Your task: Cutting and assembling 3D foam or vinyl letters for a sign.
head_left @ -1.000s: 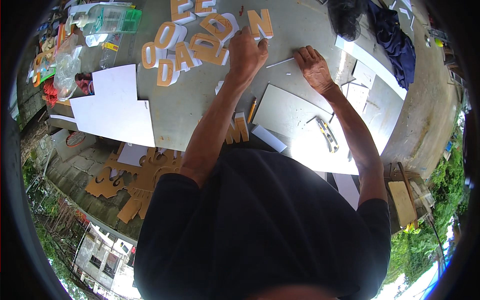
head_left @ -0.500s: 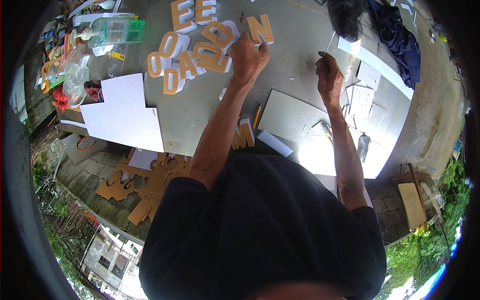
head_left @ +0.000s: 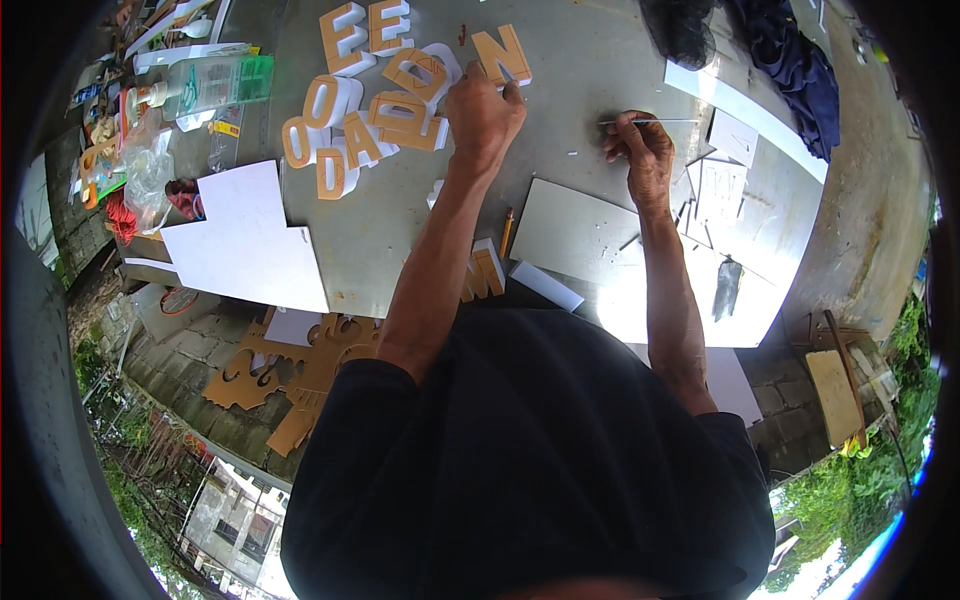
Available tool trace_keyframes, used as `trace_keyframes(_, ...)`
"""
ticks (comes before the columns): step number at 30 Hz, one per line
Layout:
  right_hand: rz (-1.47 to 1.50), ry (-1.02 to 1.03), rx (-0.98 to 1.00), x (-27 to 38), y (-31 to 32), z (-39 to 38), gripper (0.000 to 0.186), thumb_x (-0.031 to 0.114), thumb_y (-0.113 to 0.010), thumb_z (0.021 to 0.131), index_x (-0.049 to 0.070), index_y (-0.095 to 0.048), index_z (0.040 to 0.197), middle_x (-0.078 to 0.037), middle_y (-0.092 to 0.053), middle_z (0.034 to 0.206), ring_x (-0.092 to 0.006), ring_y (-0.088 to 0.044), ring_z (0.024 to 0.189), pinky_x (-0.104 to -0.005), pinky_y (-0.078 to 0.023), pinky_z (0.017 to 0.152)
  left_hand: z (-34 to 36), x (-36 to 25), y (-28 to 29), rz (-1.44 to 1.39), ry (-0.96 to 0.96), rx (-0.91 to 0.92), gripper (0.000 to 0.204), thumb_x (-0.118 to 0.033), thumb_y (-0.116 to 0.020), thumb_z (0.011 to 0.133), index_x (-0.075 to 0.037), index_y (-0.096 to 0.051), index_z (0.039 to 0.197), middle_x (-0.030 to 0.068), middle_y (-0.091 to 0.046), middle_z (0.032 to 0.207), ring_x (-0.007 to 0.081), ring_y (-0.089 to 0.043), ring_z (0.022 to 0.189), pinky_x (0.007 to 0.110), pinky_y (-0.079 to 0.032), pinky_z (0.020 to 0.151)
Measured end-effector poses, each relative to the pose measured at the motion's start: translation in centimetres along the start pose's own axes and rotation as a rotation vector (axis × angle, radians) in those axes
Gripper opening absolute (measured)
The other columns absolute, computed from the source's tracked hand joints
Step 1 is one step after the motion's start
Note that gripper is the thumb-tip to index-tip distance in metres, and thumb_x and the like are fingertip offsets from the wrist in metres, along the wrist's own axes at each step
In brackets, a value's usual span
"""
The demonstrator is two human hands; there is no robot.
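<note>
My left hand (head_left: 484,120) is closed beside a tan-faced block letter (head_left: 502,56) with white sides; its fingertips are partly hidden, and whether they pinch anything does not show. Several similar block letters (head_left: 361,139) are grouped just left of this hand on the grey table (head_left: 380,240). Off to the right, my right hand (head_left: 642,150) pinches a thin pale stick (head_left: 682,121) that lies level and points rightward. Close to my body rests another block letter (head_left: 484,272), partly covered by my left forearm and shirt.
A pale board (head_left: 565,225), a pencil (head_left: 506,231) and a white strip (head_left: 546,285) lie nearer me. Paper sheets (head_left: 733,138) and dark netting (head_left: 680,32) are at right. A pump bottle (head_left: 222,84) and white cut sheet (head_left: 250,250) lie at left.
The stick in my right hand has turned from pointing away from me to pointing right, and that hand has shifted slightly left. My left hand stays by the same letters.
</note>
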State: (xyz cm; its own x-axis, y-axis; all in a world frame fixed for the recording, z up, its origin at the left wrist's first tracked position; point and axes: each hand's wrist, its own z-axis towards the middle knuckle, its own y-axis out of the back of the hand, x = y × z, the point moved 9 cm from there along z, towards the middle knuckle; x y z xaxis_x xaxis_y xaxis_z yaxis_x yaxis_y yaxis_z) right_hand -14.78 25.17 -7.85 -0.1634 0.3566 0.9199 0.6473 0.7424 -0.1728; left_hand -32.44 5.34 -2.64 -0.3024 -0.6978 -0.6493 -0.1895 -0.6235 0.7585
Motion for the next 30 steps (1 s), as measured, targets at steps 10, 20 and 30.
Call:
trace_keyframes(10,-0.065,0.001,0.063,0.8,-1.4,1.1,0.025,0.023,-0.072,0.095,-0.001,-0.069,0.102,-0.011,-0.071,0.084,-0.0151,-0.067,0.067,-0.0288,-0.055,0.059,-0.6,0.3,2.7,-0.097,0.028,-0.196,0.016,-0.002,-0.067,0.091,0.009,-0.066,0.102,0.0194,-0.074,0.080,0.0294,-0.076,0.073,0.033,-0.058,0.066)
trace_keyframes(20,-0.215,0.097,0.287,2.6,-10.6,6.4,0.026,0.018,-0.067,0.092,-0.004,-0.071,0.106,-0.010,-0.073,0.084,-0.0129,-0.066,0.069,-0.0266,-0.054,0.064,-10.2,-0.7,4.7,-0.268,0.023,0.054,0.041,0.016,-0.054,0.085,0.000,-0.062,0.122,0.0211,-0.071,0.111,0.0348,-0.073,0.102,0.037,-0.062,0.082)
trace_keyframes(30,-0.509,0.229,0.416,1.6,-15.4,8.8,0.026,0.026,-0.066,0.092,0.007,-0.075,0.107,-0.005,-0.074,0.080,-0.0109,-0.068,0.068,-0.0262,-0.056,0.065,-8.1,-1.8,-0.3,-0.284,-0.286,0.403,0.044,0.026,-0.060,0.070,0.000,-0.060,0.107,0.0219,-0.033,0.158,0.0412,-0.025,0.150,0.041,-0.057,0.104)
